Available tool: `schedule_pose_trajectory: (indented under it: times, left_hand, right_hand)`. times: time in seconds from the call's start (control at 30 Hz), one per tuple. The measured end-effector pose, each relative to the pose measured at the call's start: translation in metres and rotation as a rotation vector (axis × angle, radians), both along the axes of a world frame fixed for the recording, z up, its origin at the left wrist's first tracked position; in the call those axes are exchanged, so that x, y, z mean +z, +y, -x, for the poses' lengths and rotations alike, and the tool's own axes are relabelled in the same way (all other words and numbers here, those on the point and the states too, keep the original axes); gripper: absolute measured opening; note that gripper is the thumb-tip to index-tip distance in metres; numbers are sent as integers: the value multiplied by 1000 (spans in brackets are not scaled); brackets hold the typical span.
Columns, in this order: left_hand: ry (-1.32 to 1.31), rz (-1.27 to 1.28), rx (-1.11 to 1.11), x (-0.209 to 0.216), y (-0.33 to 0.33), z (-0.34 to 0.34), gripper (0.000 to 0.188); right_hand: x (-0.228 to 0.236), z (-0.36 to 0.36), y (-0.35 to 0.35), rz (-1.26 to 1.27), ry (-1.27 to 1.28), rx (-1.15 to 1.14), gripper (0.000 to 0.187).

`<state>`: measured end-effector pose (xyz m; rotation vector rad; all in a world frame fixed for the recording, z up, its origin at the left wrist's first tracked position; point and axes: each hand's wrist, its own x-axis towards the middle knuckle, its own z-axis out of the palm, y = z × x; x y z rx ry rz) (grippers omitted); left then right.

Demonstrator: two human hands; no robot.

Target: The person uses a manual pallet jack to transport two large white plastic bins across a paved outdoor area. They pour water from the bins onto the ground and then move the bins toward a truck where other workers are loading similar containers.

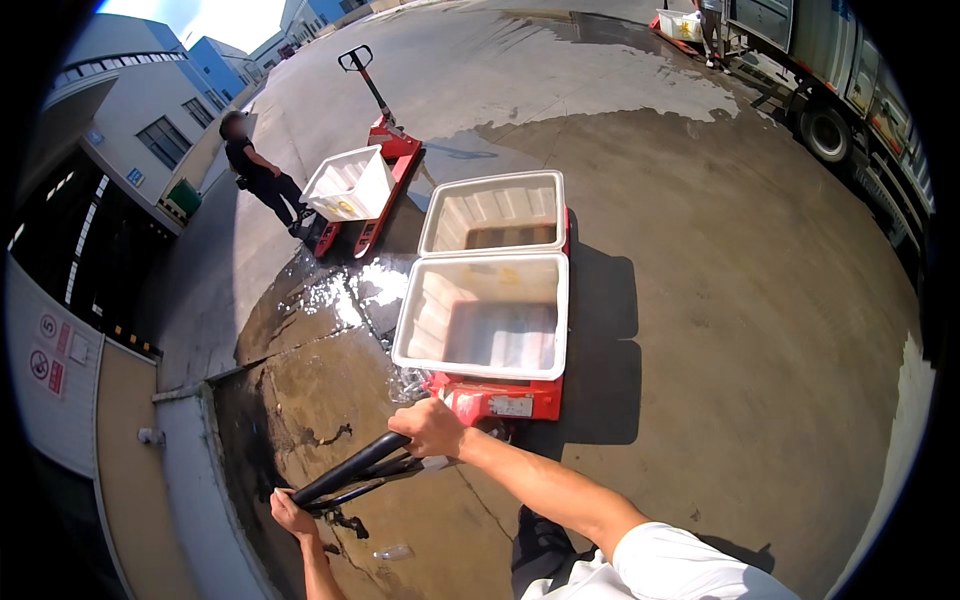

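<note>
Head view; both hands [293, 514] [432, 428] on black handle [348, 470]

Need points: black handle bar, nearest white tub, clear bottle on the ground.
Black handle bar [350, 469]: head view, middle of the bar.
Nearest white tub [490, 279]: head view, far inner wall.
Clear bottle [394, 552]: head view, middle of its side.
</note>
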<state>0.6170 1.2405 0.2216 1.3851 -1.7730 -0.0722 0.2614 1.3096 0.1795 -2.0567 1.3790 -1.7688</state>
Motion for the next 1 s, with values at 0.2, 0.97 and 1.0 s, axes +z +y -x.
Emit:
schedule_pose_trajectory:
  times: [0.2, 0.97, 1.0]
  left_hand:
    - [67, -31, -58, 3, -98, 29, 38]
    - [327, -399, -299, 30, -540, 240, 31]
    - [293, -358, -313, 34, -556, 239, 30]
  right_hand:
    - [5, 24, -70, 31, -39, 22, 15]
    - [35, 187, -346, -30, -167, -101, 22]
    - [34, 186, -354, -40, -222, -66, 20]
